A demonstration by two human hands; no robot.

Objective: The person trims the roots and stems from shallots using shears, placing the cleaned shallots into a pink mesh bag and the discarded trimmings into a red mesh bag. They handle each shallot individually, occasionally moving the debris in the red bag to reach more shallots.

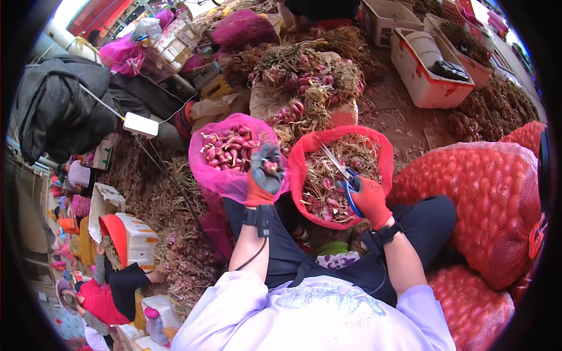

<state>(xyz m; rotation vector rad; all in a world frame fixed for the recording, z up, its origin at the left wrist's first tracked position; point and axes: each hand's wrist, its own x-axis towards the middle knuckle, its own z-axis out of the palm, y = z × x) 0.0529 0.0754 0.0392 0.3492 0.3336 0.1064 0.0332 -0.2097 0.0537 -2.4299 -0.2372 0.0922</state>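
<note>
Both my hands wear red gloves with grey palms. My left hand (267,174), palm up, has its fingers curled round a shallot (271,167) beside the pink mesh bag (218,183). Peeled-looking reddish-purple shallots (225,153) fill that bag's open mouth. In my right hand (370,199) are scissors (334,160) with blue handles; their blades point up and left, apart from the shallot. Below the blades a red mesh bag (297,186) stands open between my knees, holding dry stems, roots and skins (358,151) with a few pinkish pieces.
Ahead, bunches of shallots with dried stalks (310,76) are heaped on a pale block (345,114). Full red mesh sacks (468,187) crowd my right side. White foam boxes (424,88) stand far right. More stalks (170,205) lie left, where another person (108,295) sits.
</note>
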